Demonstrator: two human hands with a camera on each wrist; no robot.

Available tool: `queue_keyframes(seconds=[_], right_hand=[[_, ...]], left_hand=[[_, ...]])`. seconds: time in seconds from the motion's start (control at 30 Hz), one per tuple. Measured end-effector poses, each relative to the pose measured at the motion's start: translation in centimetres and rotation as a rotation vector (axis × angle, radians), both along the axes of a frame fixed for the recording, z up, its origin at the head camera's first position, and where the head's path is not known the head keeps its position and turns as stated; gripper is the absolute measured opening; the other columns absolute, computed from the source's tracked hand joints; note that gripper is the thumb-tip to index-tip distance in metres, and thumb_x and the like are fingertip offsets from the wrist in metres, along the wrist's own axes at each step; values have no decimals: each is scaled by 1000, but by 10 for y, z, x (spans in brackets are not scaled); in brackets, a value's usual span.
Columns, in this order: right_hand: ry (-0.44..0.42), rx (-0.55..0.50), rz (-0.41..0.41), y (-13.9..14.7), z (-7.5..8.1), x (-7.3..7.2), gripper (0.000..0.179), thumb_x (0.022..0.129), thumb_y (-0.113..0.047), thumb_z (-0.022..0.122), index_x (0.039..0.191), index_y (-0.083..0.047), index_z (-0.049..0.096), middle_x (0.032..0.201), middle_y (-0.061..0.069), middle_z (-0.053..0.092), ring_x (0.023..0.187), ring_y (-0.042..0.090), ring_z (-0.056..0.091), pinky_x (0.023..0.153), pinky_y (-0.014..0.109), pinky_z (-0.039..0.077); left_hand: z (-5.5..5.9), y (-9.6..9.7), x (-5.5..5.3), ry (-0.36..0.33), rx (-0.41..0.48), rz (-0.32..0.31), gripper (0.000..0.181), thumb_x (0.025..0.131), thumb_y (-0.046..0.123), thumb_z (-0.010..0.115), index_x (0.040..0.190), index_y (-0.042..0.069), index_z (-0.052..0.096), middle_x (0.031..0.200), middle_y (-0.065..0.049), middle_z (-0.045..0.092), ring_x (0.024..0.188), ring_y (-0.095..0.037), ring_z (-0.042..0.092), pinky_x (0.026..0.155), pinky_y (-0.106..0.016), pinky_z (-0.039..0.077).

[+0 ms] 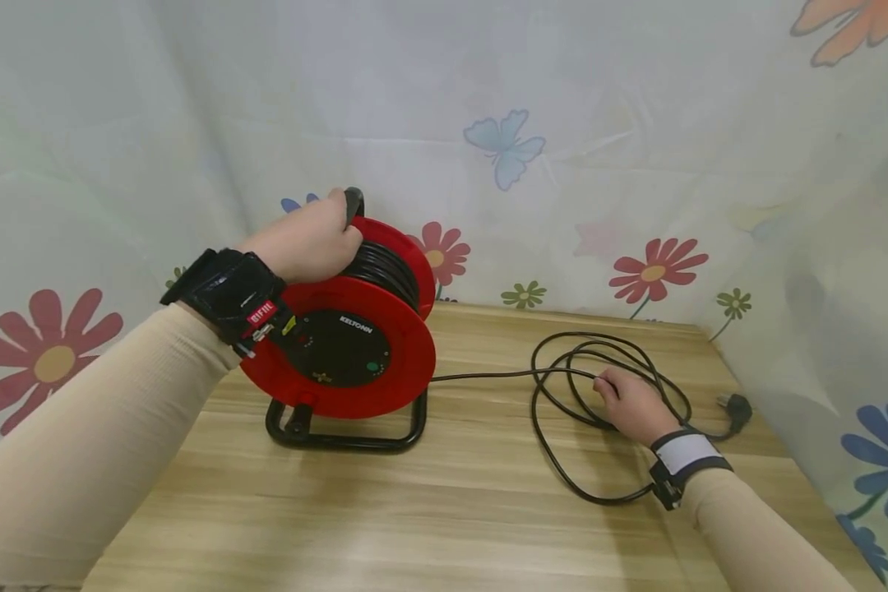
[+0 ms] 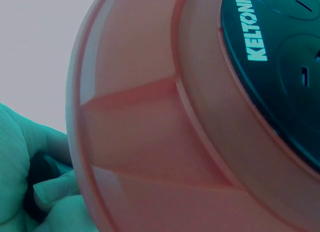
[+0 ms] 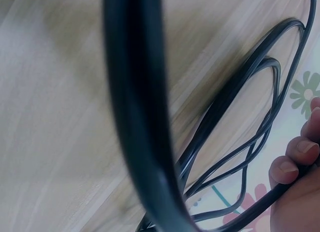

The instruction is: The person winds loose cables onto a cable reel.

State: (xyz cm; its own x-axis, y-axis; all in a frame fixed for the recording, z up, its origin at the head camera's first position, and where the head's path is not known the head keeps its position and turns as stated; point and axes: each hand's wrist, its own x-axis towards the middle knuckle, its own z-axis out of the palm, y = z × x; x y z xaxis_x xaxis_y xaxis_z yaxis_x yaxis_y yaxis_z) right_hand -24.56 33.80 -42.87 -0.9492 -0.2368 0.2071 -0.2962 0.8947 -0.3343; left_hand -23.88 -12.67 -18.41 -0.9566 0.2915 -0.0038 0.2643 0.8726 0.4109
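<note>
One cable reel (image 1: 348,349), red with a black panel, standing upright on its black frame (image 1: 340,444) at the left of the desk (image 1: 474,518); carrying handle (image 1: 354,201) on top. One left hand (image 1: 311,240), fingers (image 2: 57,188) curled round the handle. One right hand (image 1: 636,407), fingers (image 3: 287,170) pinching the black cord (image 1: 492,376), which runs from the reel to loose loops near the desk's right side. One plug (image 1: 738,411), at the cord's end, just beyond the loops. Step in hand, as judged: reel steadied, cord being handled; winding in or drawing out, cannot be told. Next move, as judged: calls for a firm left hold and a light pinch, the loops free of snags. Surface: pale, streaked wood grain. Room: white sheeting (image 1: 392,99) behind and at the right, printed with red and blue flowers and a pale blue butterfly (image 1: 505,148).
</note>
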Motion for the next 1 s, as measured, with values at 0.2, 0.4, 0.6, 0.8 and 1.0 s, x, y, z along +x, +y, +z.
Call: queue_keyframes(seconds=[0.2, 0.4, 0.6, 0.8, 1.0], right_hand=[[8, 5, -3, 0, -1, -1, 18, 99, -14, 48, 93, -2, 59, 67, 7, 52, 57, 17, 46, 53, 34, 39], [7, 7, -2, -2, -1, -1, 17, 99, -15, 48, 93, -3, 59, 68, 7, 53, 57, 17, 47, 53, 34, 39], [18, 1, 2, -3, -2, -1, 17, 99, -15, 49, 92, -3, 59, 70, 8, 55, 59, 18, 47, 54, 34, 40], [-28, -17, -8, -3, -4, 1, 18, 100, -17, 47, 98, -4, 59, 73, 8, 57, 59, 18, 48, 55, 34, 40], [-59, -28, -16, -1, -3, 2, 24, 102, -20, 43, 103, -3, 59, 75, 9, 58, 61, 18, 48, 56, 35, 40]], left_hand=[[-1, 3, 0, 22, 11, 10, 25, 96, 13, 33, 114, -4, 35, 85, -17, 50, 76, -29, 53, 65, -37, 45], [-4, 2, 1, 75, -2, 30, 29, 97, 16, 33, 116, -5, 35, 81, -17, 51, 71, -28, 55, 65, -38, 48], [-9, 0, 15, 182, 1, 42, 43, 101, 26, 30, 126, -9, 36, 84, -19, 54, 77, -31, 56, 72, -45, 50], [-22, -19, 42, 214, 147, 56, 61, 101, 40, 34, 148, 2, 25, 111, -22, 50, 99, -33, 48, 82, -55, 48], [-62, -55, 74, 205, 360, 143, 59, 96, 52, 41, 131, 5, 37, 95, -13, 48, 80, -27, 47, 61, -40, 45]])
